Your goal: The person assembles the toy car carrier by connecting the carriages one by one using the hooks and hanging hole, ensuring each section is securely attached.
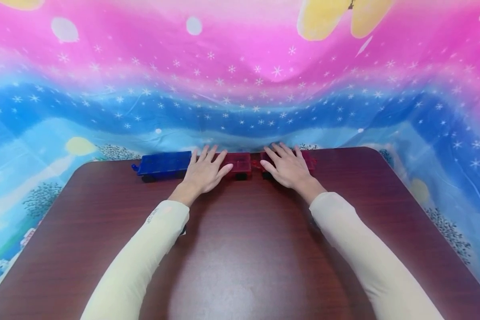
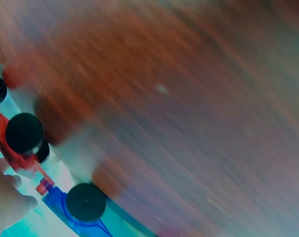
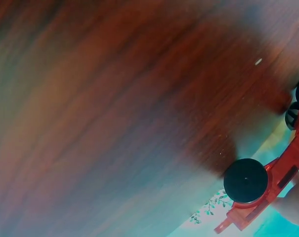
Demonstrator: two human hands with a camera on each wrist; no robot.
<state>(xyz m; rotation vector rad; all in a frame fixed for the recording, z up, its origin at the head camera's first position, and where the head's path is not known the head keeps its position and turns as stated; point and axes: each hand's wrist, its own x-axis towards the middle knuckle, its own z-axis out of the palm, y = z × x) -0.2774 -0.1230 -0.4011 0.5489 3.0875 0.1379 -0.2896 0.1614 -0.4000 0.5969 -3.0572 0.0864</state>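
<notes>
A toy wagon train stands in a row along the table's far edge: a blue wagon (image 1: 164, 163) on the left and two red ones. My left hand (image 1: 207, 170) lies over the middle red wagon (image 1: 242, 163), its fingers straight and spread. On the right, my right hand (image 1: 289, 168) covers much of the other red wagon (image 1: 311, 162), fingers likewise extended. Black wheels show under the wagons. In the left wrist view, a small hitch (image 2: 44, 185) joins red and blue ends. The right wrist view has the red wagon's outer end (image 3: 248, 211) with its hitch bar.
The dark brown wooden table (image 1: 240, 249) has rounded far corners. Behind it and at both sides hangs a pink and blue cloth (image 1: 240, 89) with snowflakes, close against the far edge. Two pale sleeves (image 1: 132, 262) reach across the table.
</notes>
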